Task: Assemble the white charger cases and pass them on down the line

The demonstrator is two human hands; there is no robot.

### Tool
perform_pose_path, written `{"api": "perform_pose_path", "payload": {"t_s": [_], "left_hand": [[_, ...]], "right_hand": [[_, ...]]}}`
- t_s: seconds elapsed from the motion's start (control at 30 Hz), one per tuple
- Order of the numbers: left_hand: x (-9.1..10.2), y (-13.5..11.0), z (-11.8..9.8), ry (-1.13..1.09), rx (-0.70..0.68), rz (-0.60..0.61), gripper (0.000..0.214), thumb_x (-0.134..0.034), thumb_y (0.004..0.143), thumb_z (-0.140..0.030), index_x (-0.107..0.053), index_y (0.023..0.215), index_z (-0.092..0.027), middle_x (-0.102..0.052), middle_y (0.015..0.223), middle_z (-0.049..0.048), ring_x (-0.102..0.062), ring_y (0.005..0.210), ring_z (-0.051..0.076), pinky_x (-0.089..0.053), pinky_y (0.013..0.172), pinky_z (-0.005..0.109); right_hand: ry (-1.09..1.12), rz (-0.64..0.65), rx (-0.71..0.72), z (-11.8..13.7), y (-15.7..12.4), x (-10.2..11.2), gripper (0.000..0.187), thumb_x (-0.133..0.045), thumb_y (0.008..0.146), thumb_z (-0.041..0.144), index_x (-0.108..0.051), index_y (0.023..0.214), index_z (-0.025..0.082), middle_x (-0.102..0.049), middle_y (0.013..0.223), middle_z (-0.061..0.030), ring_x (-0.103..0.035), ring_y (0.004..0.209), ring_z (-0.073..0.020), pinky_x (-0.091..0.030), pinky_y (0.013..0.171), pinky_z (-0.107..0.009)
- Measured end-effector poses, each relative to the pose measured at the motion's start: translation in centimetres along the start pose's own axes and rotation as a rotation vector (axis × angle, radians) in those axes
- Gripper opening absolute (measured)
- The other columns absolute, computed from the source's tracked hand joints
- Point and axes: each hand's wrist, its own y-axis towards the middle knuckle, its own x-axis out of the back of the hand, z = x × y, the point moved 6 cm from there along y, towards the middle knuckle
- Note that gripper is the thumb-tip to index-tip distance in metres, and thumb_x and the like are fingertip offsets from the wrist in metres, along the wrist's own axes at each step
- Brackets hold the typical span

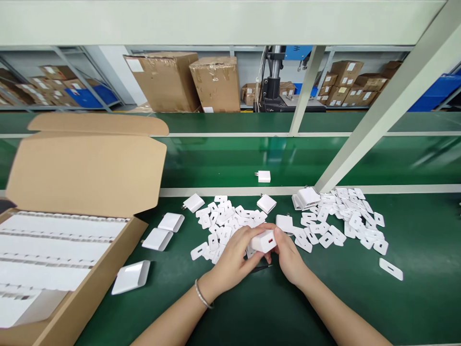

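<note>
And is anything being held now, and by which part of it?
Yes, a white USB charger: the left hand holds it around its sides; the right hand is at the end with the red port, its grip unclear.

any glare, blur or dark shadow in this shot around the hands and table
Head view: the glossy green strip at the back catches pale bluish reflections; head view: the dark green tabletop darkens toward bottom centre; head view: the white plastic charger in the left hand looks fairly sharp.
</note>
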Motion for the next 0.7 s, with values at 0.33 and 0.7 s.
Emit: {"api": "perform_pose_path", "payload": {"t_s": [0.33,0.7], "left_hand": [[5.7,-2.1,-0.8,0.185,-0.13,-0.702,0.041,-0.058,0.105,-0.043,-0.05,0.141,-0.024,-0.066,0.107,0.0073,-0.069,0.088,0.023,-0.056,0.076,0.035],[3.0,0.1,1.4,-0.072,0.383,-0.097,0.027,-0.056,0.102,-0.042,-0.069,0.118,-0.025,-0.071,0.085,0.0011,-0.055,0.059,0.013,-0.044,0.055,0.024]], "right_hand": [[-0.028,-0.116,0.057,0.1,-0.1,1.3,0.065,-0.029,0.106,0.074,-0.057,0.132,0.02,-0.067,0.083,-0.0031,-0.049,0.059,-0.0155,-0.043,0.054,-0.03],[-0.148,-0.135,0.167,1.2,-0.2,1.6,0.043,-0.04,0.111,0.058,-0.059,0.129,0.024,-0.062,0.08,-0.0003,-0.048,0.061,-0.0142,-0.042,0.058,-0.03]]}}
